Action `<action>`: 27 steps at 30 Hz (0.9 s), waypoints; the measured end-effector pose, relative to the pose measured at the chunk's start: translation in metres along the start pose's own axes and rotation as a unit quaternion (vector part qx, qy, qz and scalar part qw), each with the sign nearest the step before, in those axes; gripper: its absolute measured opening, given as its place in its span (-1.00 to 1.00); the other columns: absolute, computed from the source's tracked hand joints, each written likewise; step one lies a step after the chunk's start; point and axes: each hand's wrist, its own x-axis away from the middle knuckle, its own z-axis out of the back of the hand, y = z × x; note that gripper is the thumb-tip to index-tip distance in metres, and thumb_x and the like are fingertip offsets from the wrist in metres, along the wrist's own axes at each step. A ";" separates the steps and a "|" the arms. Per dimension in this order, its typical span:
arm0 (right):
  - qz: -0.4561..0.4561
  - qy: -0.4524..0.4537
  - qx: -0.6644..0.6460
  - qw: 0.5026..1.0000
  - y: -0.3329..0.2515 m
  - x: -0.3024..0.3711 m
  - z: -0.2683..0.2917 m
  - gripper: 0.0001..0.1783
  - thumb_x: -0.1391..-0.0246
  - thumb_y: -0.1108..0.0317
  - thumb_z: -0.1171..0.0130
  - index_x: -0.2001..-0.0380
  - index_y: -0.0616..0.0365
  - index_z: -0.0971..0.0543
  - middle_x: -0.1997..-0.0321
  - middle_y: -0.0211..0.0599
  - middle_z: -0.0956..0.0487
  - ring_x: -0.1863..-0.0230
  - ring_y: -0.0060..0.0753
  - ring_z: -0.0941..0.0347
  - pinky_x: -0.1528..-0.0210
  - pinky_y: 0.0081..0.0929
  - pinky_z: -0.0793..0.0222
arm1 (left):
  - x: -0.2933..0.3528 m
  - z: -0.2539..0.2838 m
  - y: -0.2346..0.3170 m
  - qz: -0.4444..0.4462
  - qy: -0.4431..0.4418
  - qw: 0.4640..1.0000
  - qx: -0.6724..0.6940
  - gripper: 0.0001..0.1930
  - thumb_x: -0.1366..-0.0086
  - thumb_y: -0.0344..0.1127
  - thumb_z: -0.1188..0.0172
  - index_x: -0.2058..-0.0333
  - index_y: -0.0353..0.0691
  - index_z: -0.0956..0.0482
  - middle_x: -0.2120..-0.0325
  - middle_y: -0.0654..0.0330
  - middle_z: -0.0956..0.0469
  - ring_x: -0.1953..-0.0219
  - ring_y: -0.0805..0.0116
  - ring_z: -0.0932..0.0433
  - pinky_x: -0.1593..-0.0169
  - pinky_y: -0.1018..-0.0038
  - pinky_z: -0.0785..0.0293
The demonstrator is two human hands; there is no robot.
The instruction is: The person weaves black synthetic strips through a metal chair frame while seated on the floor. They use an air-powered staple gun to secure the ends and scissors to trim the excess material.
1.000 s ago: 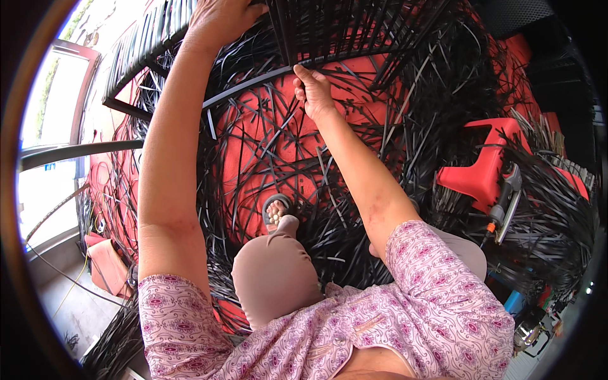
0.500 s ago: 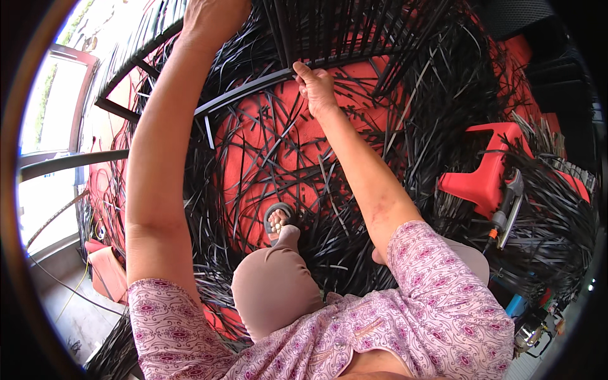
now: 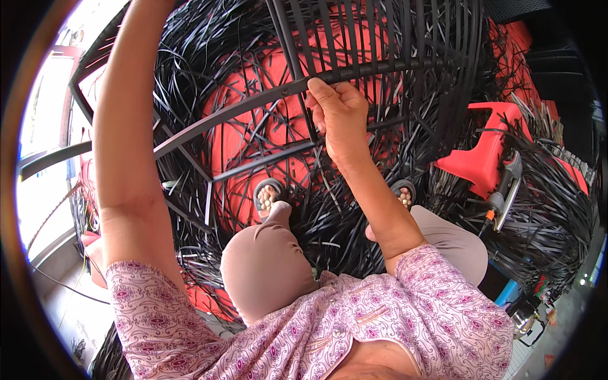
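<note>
A dark metal furniture frame (image 3: 237, 109) stands tilted over the floor, with a bowed rail running across it. Black flat strips (image 3: 354, 38) are wound over its right part in evenly spaced rows. My right hand (image 3: 342, 117) is closed on the rail where the strips begin, thumb on top and fingers curled below. Beyond the upper edge of the picture my left hand is out of sight; only the left forearm (image 3: 130, 107) shows, reaching up past the frame's left side.
Loose black strips (image 3: 202, 57) lie heaped around and under the frame on a red floor covering (image 3: 253, 136). To the right, a red plastic stool (image 3: 487, 149) lies among more strips, with a grey hand tool (image 3: 506, 190) against it. My sandalled feet (image 3: 269, 193) are below the frame.
The frame has swung nearer to me and its lower bars now show. My right hand came down and slightly right with the rail; my left hand went up out of view.
</note>
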 end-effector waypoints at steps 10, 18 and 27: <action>-0.036 0.039 -0.012 0.999 0.061 -0.041 0.052 -0.74 -0.21 0.28 -0.24 0.45 0.22 -0.49 0.56 -0.39 -0.51 0.71 -0.73 -0.19 0.69 -0.66 -0.03 | -0.011 -0.159 -0.056 -0.018 -0.055 0.997 -0.051 -0.71 -0.12 -0.31 -0.08 0.18 -0.11 -0.66 0.28 -0.04 -0.64 0.16 -0.04 -0.61 0.09 0.10 -0.48; -0.042 0.104 0.009 0.994 0.107 -0.131 0.064 -0.76 -0.20 0.31 -0.20 0.49 0.22 -0.51 0.59 -0.37 -0.51 0.71 -0.70 -0.25 0.70 -0.67 -0.12 | 0.020 -0.221 -0.041 0.131 0.086 0.988 0.000 -0.69 -0.26 -0.10 -0.21 0.12 -0.14 -0.61 0.23 0.11 -0.63 0.12 0.14 -0.62 0.05 0.23 -0.48; -0.064 0.005 0.083 0.995 0.124 -0.145 0.092 -0.74 -0.26 0.24 -0.16 0.45 0.18 -0.51 0.57 -0.46 -0.48 0.69 -0.74 -0.19 0.66 -0.67 -0.06 | 0.145 -0.309 0.012 0.120 -0.143 0.981 0.055 -0.60 -0.40 0.05 0.09 0.33 -0.11 -0.60 0.40 0.11 -0.63 0.32 -0.01 -0.62 0.28 0.09 -0.50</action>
